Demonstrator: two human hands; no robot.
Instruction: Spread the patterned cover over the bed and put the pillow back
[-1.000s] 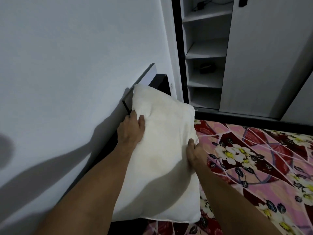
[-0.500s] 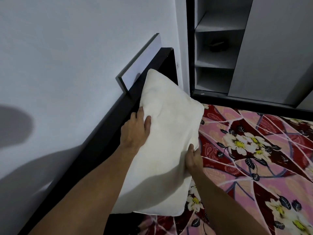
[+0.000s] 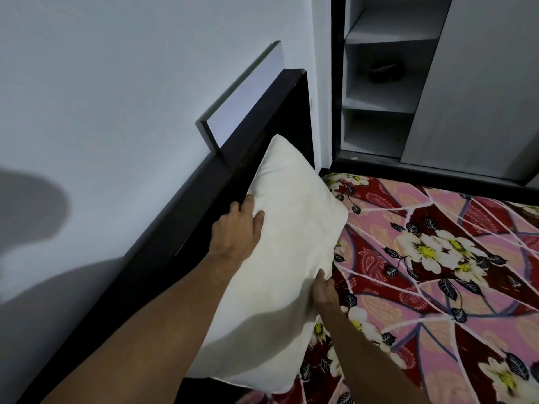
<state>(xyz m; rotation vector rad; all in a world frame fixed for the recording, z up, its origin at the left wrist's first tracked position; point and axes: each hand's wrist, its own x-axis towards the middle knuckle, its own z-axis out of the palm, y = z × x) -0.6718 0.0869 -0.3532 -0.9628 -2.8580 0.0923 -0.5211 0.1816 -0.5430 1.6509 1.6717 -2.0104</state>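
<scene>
A cream-white pillow [image 3: 287,249] leans against the dark headboard [image 3: 204,205] at the head of the bed. My left hand [image 3: 237,228] grips its upper left edge, next to the headboard. My right hand [image 3: 323,293] holds its right edge, just above the bed. The patterned cover [image 3: 437,272], pink and dark red with white flowers, lies spread flat over the mattress to the right of the pillow.
A white wall [image 3: 102,112] rises behind the headboard, with a pale panel [image 3: 248,94] on top of it. An open wardrobe with shelves [image 3: 379,91] and a grey door [image 3: 481,83] stands beyond the bed's far side.
The pillow has come down and toward the headboard with both hands still on it. More of the headboard and cover shows as the view shifts.
</scene>
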